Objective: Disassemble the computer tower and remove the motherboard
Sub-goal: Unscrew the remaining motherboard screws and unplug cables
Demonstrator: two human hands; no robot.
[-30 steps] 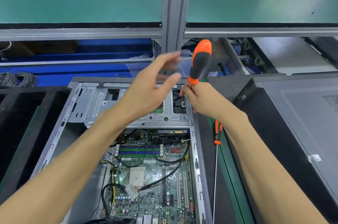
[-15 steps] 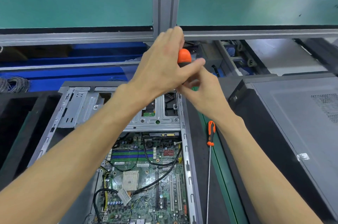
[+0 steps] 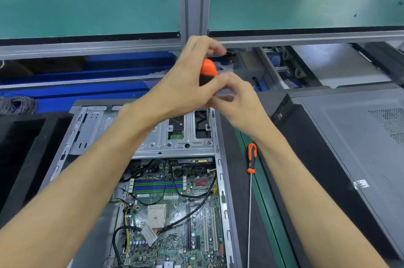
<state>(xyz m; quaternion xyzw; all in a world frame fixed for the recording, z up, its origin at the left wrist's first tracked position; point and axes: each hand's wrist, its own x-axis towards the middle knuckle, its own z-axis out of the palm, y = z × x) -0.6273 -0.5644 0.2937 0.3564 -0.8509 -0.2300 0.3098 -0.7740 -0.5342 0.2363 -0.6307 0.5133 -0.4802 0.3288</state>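
The open computer tower point(image 3: 220, 180) lies on its side in front of me, its green motherboard point(image 3: 175, 213) exposed with black cables across it. A metal drive cage point(image 3: 166, 136) spans the far end of the case. An orange and black screwdriver point(image 3: 208, 71) stands upright over the cage's right corner, its shaft reaching down to the metal. My left hand point(image 3: 185, 86) grips the handle from the left. My right hand point(image 3: 238, 101) pinches the lower part of the screwdriver with curled fingers.
A second, long thin orange-handled screwdriver point(image 3: 251, 158) lies on the green mat right of the case. A grey case side panel point(image 3: 360, 147) rests at the right. A black foam tray point(image 3: 19, 147) sits at the left. A green shelf point(image 3: 87, 1) overhangs the far side.
My left hand reached across from open in the air and closed round the screwdriver handle. The screwdriver stayed upright over the cage corner while my right hand slid lower on it.
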